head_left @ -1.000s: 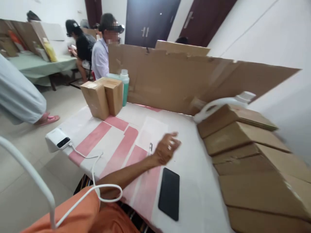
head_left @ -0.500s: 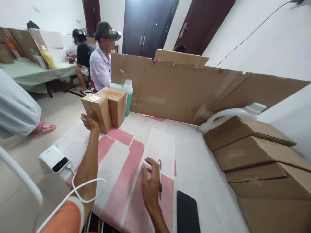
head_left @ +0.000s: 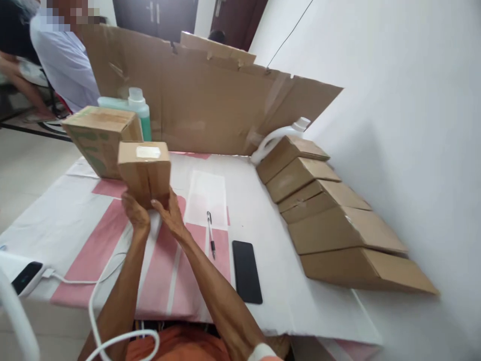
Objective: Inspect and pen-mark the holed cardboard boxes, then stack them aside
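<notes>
A small brown cardboard box (head_left: 145, 173) with a white label on its top is held between both my hands, just in front of a larger cardboard box (head_left: 101, 143). My left hand (head_left: 136, 211) grips its lower left side. On the lower right side, my right hand (head_left: 171, 213) is closed around the edge, thumb against the near face. The box's far side and underside are hidden. Behind the larger box stands a bottle of green liquid (head_left: 145, 120). Right of my hands lie a white sheet of paper (head_left: 205, 198) and a pen (head_left: 211, 234).
A black phone (head_left: 247, 272) lies right of the pen. Several cardboard boxes (head_left: 323, 230) line the wall side, with a white jug (head_left: 280, 135) behind them. A cardboard screen (head_left: 210, 100) closes the back. A power bank (head_left: 26, 276) with a white cable sits at left.
The small box has moved away from the larger box, toward me and to the right. My right hand has left the pen area and joined my left on the box. The view has swung right.
</notes>
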A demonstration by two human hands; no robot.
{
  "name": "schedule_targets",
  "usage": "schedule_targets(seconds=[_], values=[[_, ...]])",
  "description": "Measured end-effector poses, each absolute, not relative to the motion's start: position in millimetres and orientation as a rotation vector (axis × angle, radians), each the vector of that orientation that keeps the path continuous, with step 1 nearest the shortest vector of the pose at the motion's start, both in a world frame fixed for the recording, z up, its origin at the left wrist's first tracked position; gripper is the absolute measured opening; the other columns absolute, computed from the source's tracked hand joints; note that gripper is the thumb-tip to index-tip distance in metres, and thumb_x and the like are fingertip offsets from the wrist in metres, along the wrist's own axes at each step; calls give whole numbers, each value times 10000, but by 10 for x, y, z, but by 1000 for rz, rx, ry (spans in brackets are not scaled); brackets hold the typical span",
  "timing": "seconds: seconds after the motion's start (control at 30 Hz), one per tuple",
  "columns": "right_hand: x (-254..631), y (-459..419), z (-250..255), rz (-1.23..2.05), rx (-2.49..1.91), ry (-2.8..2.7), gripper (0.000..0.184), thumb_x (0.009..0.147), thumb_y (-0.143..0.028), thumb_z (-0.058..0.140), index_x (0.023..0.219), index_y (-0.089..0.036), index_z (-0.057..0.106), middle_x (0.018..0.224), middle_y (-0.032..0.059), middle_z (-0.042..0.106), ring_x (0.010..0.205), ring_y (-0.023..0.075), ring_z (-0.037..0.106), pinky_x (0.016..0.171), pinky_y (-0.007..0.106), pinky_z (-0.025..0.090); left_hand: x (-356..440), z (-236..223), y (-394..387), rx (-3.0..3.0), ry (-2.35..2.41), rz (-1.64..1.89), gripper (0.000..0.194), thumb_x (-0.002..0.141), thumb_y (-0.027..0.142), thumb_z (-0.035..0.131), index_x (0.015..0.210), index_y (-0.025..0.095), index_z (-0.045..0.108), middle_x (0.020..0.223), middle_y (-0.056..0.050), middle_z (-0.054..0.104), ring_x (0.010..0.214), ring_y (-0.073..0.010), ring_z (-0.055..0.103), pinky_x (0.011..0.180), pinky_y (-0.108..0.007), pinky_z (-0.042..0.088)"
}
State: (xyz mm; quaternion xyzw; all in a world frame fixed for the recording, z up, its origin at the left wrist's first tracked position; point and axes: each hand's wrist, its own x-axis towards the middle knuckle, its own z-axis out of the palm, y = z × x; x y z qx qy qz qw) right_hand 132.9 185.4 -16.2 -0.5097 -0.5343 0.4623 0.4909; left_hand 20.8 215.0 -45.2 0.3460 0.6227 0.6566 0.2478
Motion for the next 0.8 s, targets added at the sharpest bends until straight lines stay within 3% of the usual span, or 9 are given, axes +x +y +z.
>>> schedule_targets(seconds=[0.13,0.27,0.43,0.63,0.8], values=[[1845,1219,-201,1001,-1273,-1235,824,966,-685,623,1643,-261,420,1562,112,582,1454,308,513,1182,508,468,615,-545,1384,1121,1645,1666,783,995,832,309,1266,184,655,1256,-162,695,1202,-271,657,1090,-437,528],[2244,566,-114,958,-1362,-1242,597,1030,-574,570,1550,-281,546,1476,115,643,1318,295,609,1051,452,539,628,-438,673,1379,1485,1496,717,1070,718,287,1429,194,622,1304,-155,667,1160,-260,651,1005,-430,559],[2272,11,-38,940,-1378,-1201,553,1022,-563,579,1457,-225,614,1348,123,703,1181,269,670,933,387,567,429,-195,141,1607,1475,1409,706,1094,659,265,1504,206,618,1273,-147,660,1175,-269,640,1047,-450,547],[2154,-303,-173,952,-1349,-1171,634,999,-602,599,1532,-259,589,1532,140,608,1332,304,633,1044,454,567,291,-286,-196,1628,1538,1352,670,1098,643,309,1495,207,627,1334,-170,670,1260,-301,635,1128,-519,514],[2147,-376,-346,1126,-1254,-1244,750,936,-582,720,1597,-285,525,1653,133,514,1528,332,484,1242,551,419,271,-463,-381,1565,1643,1343,629,1102,626,318,1451,225,654,1364,-165,672,1325,-320,612,1170,-551,480]])
